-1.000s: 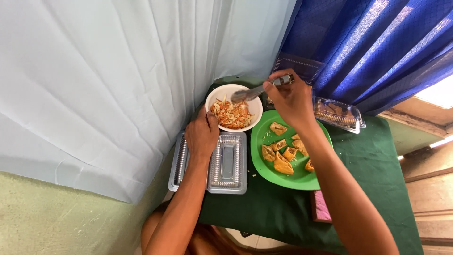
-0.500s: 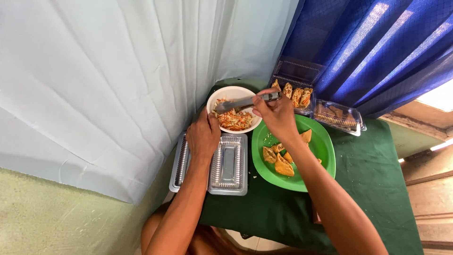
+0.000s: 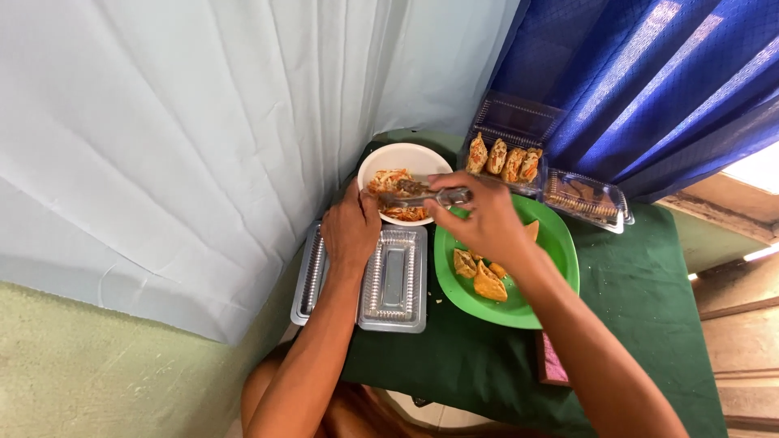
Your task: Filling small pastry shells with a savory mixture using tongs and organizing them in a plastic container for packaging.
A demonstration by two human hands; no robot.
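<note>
A: Currently, which hand holds the tool?

B: The right hand (image 3: 485,221) is closed around the handle end of a metal spoon (image 3: 426,195). The left hand (image 3: 350,229) is curled against the near rim of the white bowl (image 3: 406,158), gripping it at the edge; it carries nothing else.

A: Orientation of the spoon?

B: Its long axis runs roughly level across the view, from the right hand toward the left. The working end lies over the bowl, in or just above the shredded orange food (image 3: 391,182). Whether it touches the food cannot be told.

A: Position of the bowl relative to the hands?

B: It sits on the green-covered surface (image 3: 641,324), just beyond both hands. The left hand is touching it; the right reaches it only through the spoon.

A: Adjacent items?

B: A green plate (image 3: 560,243) with fried pieces lies under the right wrist. An open clear tray (image 3: 393,280) lies beside the left forearm. Two clear boxes of snacks (image 3: 544,182) stand behind the plate, against a blue curtain (image 3: 649,73).
</note>
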